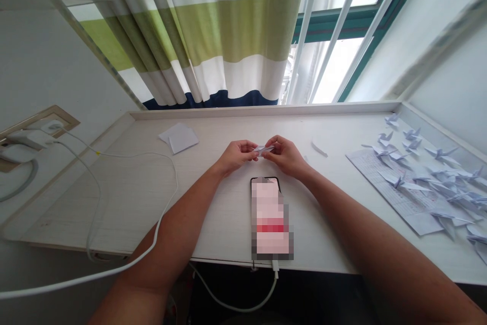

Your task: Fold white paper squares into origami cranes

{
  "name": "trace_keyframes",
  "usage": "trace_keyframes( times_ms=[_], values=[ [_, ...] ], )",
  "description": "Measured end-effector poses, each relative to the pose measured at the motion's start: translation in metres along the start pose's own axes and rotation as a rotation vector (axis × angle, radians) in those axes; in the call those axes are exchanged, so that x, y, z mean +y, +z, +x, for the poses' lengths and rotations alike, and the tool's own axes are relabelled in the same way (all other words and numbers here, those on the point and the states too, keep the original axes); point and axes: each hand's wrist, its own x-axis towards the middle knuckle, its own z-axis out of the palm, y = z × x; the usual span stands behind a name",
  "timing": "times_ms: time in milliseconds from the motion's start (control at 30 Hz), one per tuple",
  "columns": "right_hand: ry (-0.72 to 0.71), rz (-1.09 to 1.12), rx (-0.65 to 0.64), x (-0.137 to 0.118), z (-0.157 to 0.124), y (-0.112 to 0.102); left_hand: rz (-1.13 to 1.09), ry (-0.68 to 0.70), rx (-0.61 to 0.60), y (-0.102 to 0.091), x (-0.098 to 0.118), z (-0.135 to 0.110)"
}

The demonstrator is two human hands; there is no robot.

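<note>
A small piece of folded white paper (264, 149) is pinched between both hands above the middle of the white desk. My left hand (239, 156) grips its left end with thumb and fingers. On the other end, my right hand (284, 154) is closed in a similar pinch. The fingers cover much of the paper, so its exact folded shape is hard to tell. Just below the hands lies a phone (268, 213) with a blurred screen and a charging cable (275, 270) plugged into its lower end. A thin curved paper strip (319, 148) rests right of my right hand.
Loose white paper squares (183, 138) lie at the back left. Several folded paper cranes (403, 180) crowd the right side, some on a printed sheet (413, 217). A white cable (167, 213) runs across the left from wall plugs (32, 137). A raised ledge (228, 112) edges the desk's back.
</note>
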Motion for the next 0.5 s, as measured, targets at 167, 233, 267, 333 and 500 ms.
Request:
trace_keyframes(
  times_ms=[167,233,267,333,500],
  values=[
    [0.023,-0.005,-0.002,-0.0018,-0.001,0.0,-0.006,-0.016,-0.036,-0.0023,0.0005,-0.0003],
    [0.033,-0.006,0.01,-0.0021,-0.0011,0.0002,-0.003,-0.021,-0.046,-0.0027,0.0008,-0.0006],
    [0.04,-0.009,0.014,-0.0023,-0.0012,0.0003,-0.003,-0.023,-0.05,-0.0027,0.0009,-0.0008],
    [0.054,-0.016,0.018,-0.0033,-0.0016,0.0004,-0.003,-0.025,-0.053,-0.0026,0.001,-0.001],
    [0.073,-0.015,0.03,-0.0076,-0.0031,0.0016,-0.011,-0.028,-0.054,-0.0029,0.0002,-0.0005]
  ],
)
